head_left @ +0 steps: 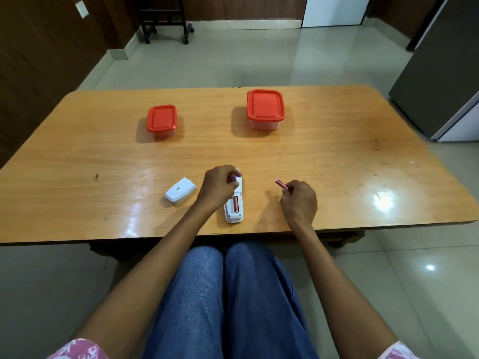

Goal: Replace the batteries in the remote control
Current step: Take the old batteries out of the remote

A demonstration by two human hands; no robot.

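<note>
A white remote control [234, 215] lies face down near the table's front edge, its battery bay uncovered with one red battery [236, 203] inside. My left hand [219, 185] rests over the remote's far end, fingers curled on it. My right hand [299, 200], a short way to the right of the remote, pinches a second red battery [281, 184] that sticks out up and to the left. The white battery cover [180, 190] lies on the table to the left of my left hand.
Two closed containers with red lids stand further back on the wooden table [363, 177]: a small one [161, 121] at the left, a bigger one [265, 108] at the right. A grey fridge [440, 81] stands beyond the table's right end.
</note>
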